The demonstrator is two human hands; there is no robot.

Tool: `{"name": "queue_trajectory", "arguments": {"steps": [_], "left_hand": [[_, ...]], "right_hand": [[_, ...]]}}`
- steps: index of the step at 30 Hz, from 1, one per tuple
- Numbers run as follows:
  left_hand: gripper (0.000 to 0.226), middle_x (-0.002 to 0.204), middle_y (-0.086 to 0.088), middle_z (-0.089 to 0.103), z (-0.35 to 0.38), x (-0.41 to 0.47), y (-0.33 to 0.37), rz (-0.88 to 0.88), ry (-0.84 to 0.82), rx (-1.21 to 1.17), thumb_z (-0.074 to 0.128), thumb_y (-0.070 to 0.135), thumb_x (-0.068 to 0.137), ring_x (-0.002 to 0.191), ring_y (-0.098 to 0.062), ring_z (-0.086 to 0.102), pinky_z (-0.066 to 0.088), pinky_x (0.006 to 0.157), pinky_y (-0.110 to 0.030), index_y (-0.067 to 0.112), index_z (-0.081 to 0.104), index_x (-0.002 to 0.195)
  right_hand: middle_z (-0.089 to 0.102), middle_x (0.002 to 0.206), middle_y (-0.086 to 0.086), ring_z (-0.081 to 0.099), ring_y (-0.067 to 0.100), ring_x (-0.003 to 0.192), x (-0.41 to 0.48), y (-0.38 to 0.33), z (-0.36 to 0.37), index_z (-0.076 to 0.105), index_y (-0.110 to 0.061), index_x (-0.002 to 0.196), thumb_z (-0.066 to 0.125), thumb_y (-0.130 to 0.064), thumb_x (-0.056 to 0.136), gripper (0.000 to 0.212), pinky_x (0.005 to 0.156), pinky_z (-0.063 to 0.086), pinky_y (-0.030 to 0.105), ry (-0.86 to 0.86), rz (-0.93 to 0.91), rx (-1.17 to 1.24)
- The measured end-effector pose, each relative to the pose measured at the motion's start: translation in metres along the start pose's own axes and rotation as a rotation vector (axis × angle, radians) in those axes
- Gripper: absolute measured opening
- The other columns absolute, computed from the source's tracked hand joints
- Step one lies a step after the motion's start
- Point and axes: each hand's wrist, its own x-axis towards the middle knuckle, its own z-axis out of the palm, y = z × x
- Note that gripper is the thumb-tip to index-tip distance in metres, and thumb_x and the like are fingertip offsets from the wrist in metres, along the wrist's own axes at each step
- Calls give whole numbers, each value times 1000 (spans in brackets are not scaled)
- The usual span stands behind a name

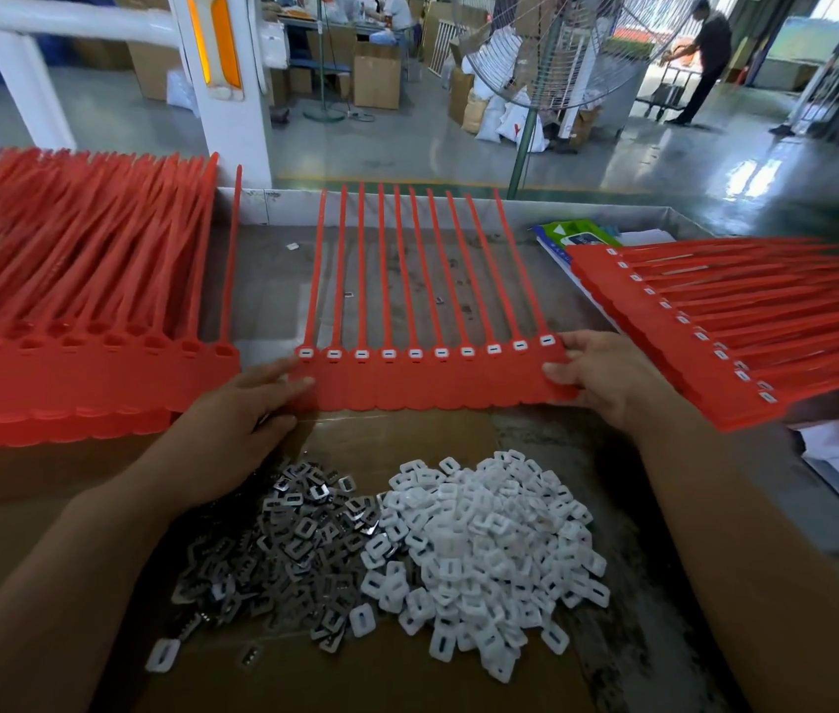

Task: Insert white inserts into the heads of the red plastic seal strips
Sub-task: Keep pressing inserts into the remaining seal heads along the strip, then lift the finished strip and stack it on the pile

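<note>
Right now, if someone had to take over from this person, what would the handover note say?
Left hand pinches the left end of the centre strip sheet; right hand pinches its right end.
All ten heads on that sheet show white inserts: this sheet looks done.
Finished stack lies to the right, with inserts in. Unfilled stack lies to the left, its heads empty.
Loose white inserts and metal clips are piled in front.
Left to do: probably set this sheet on the finished stack, then fill the next from the left.
</note>
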Motion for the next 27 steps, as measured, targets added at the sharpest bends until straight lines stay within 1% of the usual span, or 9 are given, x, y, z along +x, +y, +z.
{"name": "queue_trajectory", "arguments": {"steps": [2, 4, 9, 11, 12, 13, 14, 20, 27], "left_hand": [[52, 139, 22, 21, -1, -1, 1, 7, 27, -19, 57, 9, 86, 125, 5, 24, 7, 96, 3, 24, 42, 133], [54, 140, 22, 20, -1, -1, 2, -5, 17, -17, 56, 13, 87, 126, 5, 23, 11, 100, -6, 29, 38, 135], [44, 140, 8, 40, -1, -1, 0, 3, -18, 37, 56, 11, 87, 118, 1, 34, 19, 100, -13, 21, 50, 129], [38, 137, 6, 45, -1, -2, 0, 8, -27, 39, 54, 11, 88, 114, 2, 36, 21, 97, -11, 20, 55, 125], [36, 136, 6, 46, -1, -2, 0, 10, -31, 35, 54, 11, 88, 113, 2, 37, 21, 97, -10, 20, 56, 123], [35, 135, 6, 47, -1, -2, 0, 13, -34, 34, 53, 11, 89, 113, 2, 37, 20, 96, -10, 20, 57, 123], [35, 135, 6, 47, -1, -2, 0, 15, -37, 37, 53, 11, 89, 113, 3, 37, 20, 96, -9, 19, 57, 123], [34, 136, 7, 47, -1, -1, 2, 8, -53, 39, 52, 11, 89, 114, 3, 36, 19, 97, -9, 18, 57, 123], [31, 128, 3, 54, -2, 0, 5, -16, 35, 42, 55, 5, 86, 112, -3, 45, 23, 96, -10, 14, 63, 115]], "right_hand": [[62, 99, 11, 61, 21, 82, 4, 0, 6, 54, -1, 115, 50, 13, 85, 33, 58, 52, 30, 57, -5, 40], [61, 102, 13, 60, 21, 83, 9, -2, 11, 55, -2, 111, 51, 13, 85, 31, 58, 50, 29, 100, -16, 58], [60, 90, 5, 56, 11, 66, 27, -13, 21, 57, -2, 116, 54, 7, 86, 32, 48, 49, 22, 177, -28, -42], [65, 102, 9, 61, 17, 75, 36, -9, 20, 61, -3, 114, 59, -1, 85, 29, 58, 54, 24, 305, -132, -300], [66, 107, 12, 63, 23, 86, 40, -6, 19, 63, -3, 112, 60, -6, 85, 28, 73, 54, 29, 364, -203, -468], [66, 110, 14, 62, 27, 96, 42, -1, 18, 64, -4, 111, 61, -12, 85, 28, 85, 50, 33, 405, -251, -601], [65, 112, 14, 60, 27, 103, 44, 3, 17, 64, -5, 112, 61, -17, 85, 30, 90, 45, 34, 428, -273, -676], [64, 114, 14, 58, 27, 106, 47, 13, 14, 64, -4, 113, 57, -28, 89, 35, 83, 39, 29, 489, -320, -700], [59, 123, 11, 54, 24, 113, 39, 7, 18, 60, -7, 119, 60, -28, 87, 38, 95, 40, 34, 449, -333, -721]]}}
